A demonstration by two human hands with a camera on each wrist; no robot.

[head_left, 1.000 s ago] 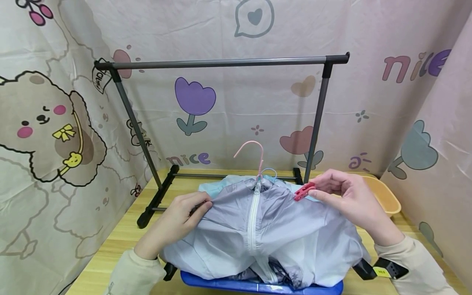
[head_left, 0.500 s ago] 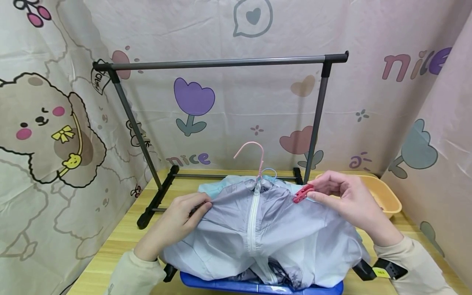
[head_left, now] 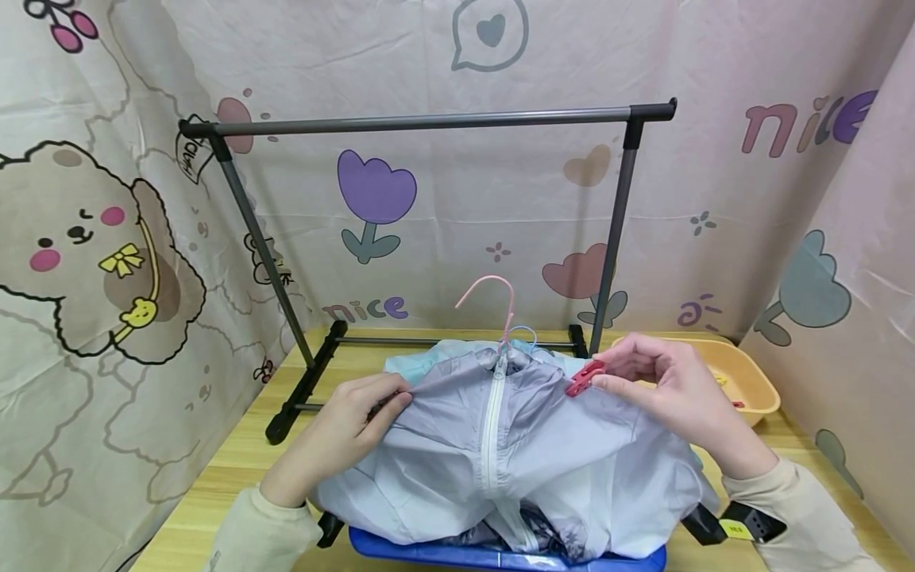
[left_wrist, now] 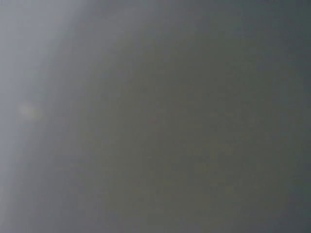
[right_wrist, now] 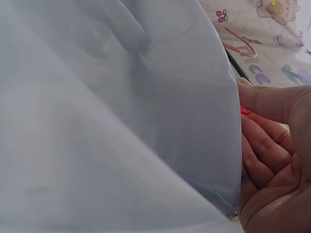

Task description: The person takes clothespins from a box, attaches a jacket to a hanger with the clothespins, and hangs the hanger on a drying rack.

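Note:
A pale grey zip jacket (head_left: 557,445) lies over a blue container (head_left: 515,558), with a pink hanger (head_left: 511,306) hook rising from its collar. My right hand (head_left: 665,389) pinches a red clothespin (head_left: 584,378) at the jacket's right shoulder. In the right wrist view only a bit of the red clothespin (right_wrist: 245,110) shows between thumb and fingers. My left hand (head_left: 364,417) grips the jacket's left shoulder between thumb and fingers. Light blue cloth (head_left: 422,363) and a thin blue hanger hook (head_left: 527,332) show behind the collar. The left wrist view is only a dark blur.
A grey clothes rack (head_left: 429,122) with black feet stands behind the jacket on the wooden table (head_left: 207,477). At the back right is a yellow basket (head_left: 761,389) with small red and yellow things inside. A patterned curtain (head_left: 465,199) surrounds the table.
The right hand and the red clothespin have shifted slightly left along the jacket's shoulder. My left hand stays in place on the other shoulder.

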